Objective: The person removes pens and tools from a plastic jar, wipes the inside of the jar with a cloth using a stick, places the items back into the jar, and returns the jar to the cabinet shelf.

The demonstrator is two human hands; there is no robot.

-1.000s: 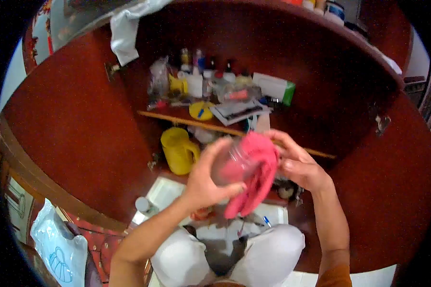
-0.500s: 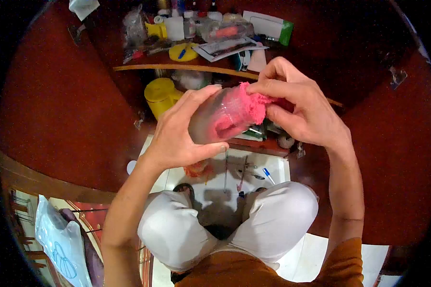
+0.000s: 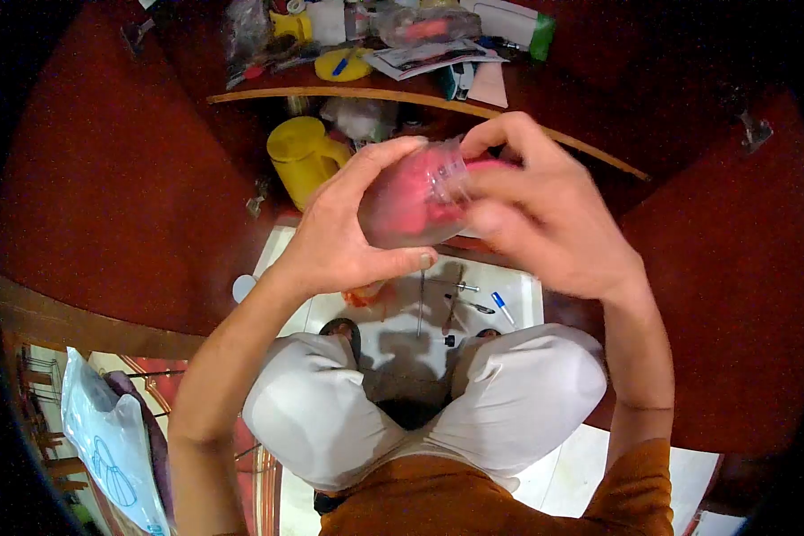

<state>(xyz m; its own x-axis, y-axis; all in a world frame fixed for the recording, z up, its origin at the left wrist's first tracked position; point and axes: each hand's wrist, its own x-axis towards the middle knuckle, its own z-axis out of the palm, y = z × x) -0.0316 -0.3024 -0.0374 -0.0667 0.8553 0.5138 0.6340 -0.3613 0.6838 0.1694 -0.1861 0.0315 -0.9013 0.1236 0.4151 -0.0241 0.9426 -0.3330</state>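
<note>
And here's the clear jar, near the middle of the frame, held up tilted with its threaded neck facing right. The pink cloth shows through the wall, and a strip of it pokes out past the mouth. The left hand wraps the body, thumb underneath, fingers over the top. The right hand is at the opening, fingers bent and bunched; blur hides the tips, so I can't tell whether they pinch the cloth.

The step in hand looks like working the cloth at the neck, most of it inside. The next move, I'd judge, calls for a steady left hold and careful fingers around that narrow rim, with the loose strip kept under control.

Behind, the yellow jug stands left of centre, under the shelf edge. Up top, a yellow disc lies beside papers. Lower down, a blue-capped marker lies on the white floor, just above the knees.
</note>
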